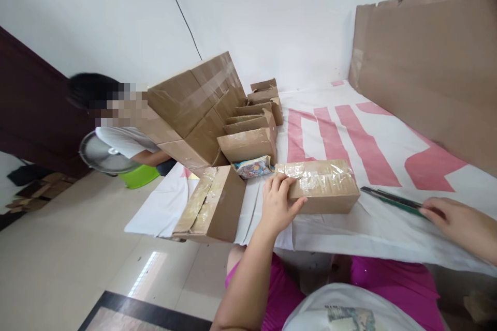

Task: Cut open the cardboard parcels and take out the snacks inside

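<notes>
A taped cardboard box [324, 183] lies lengthwise near the table's front edge, with shiny clear tape across its top. My left hand [277, 199] grips its left end, fingers curled over the top and thumb along the front side. In my right hand [446, 220] is a slim utility knife [392, 197], dark with a green lower edge, held low over the cloth. Its tip points left, close to the box's right end. A blue patterned packet [253, 167] sits just beyond my left hand. Left of that hand stands another taped box [212, 204].
Several open small boxes [248, 142] form a row going back, beside a stack of large cartons [198, 98]. A tall cardboard sheet [423, 62] stands at right on the white-and-red cloth [310, 139]. Another person [124, 134] sits left, near a fan [106, 152] and green stool [140, 176].
</notes>
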`<state>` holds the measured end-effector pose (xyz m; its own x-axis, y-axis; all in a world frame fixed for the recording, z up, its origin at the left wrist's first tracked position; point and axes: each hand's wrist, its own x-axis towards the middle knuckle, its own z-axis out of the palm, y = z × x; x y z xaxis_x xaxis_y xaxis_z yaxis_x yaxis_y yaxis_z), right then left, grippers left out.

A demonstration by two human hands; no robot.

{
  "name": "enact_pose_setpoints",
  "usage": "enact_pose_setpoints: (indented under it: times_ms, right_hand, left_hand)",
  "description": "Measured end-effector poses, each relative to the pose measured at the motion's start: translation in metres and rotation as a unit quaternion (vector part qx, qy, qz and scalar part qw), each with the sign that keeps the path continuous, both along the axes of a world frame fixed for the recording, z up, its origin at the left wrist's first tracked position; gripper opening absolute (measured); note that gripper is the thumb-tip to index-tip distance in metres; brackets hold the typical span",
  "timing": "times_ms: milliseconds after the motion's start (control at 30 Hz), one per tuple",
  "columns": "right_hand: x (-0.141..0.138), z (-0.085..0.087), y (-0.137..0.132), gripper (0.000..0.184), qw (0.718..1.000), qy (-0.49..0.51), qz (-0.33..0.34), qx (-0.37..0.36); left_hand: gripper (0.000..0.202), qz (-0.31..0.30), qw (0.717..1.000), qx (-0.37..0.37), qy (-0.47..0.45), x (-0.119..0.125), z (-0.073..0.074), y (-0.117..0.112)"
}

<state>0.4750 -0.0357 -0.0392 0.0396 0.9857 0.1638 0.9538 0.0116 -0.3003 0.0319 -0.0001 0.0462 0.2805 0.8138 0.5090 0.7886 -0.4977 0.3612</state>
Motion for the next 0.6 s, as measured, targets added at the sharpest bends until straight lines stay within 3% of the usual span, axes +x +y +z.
enact_pose_setpoints:
  times_ms: [100,233,333,433,533,600]
  right_hand:
    - [-0.026,0.002,0.012,0.03,0.996,-0.026,0.081,-0.018]
    - [-0.039,-0.008,0.022,0.03,0.993,-0.068,0.093,-0.01]
    - [-0.038,-0.007,0.029,0.026,0.996,-0.033,0.082,-0.03]
    - [-0.044,0.014,0.034,0.024,0.998,0.022,0.049,-0.032]
    - [-0.06,0.047,0.031,0.023,0.999,0.038,-0.003,0.015]
    - [-0.076,0.07,0.023,0.026,0.997,0.045,0.022,0.057]
  left_hand:
    - [0.041,0.006,1.0,-0.002,0.001,0.0,0.001,-0.001]
    - [0.042,0.003,1.0,-0.004,0.008,0.0,0.0,-0.001]
    - [0.042,0.002,1.0,-0.005,0.01,-0.001,0.001,-0.001]
    - [0.041,0.005,1.0,-0.008,0.01,0.0,0.001,-0.001]
    - [0.042,0.009,1.0,-0.01,0.011,0.0,0.002,-0.001]
    - [0.042,0.01,1.0,-0.011,0.013,0.001,0.001,-0.002]
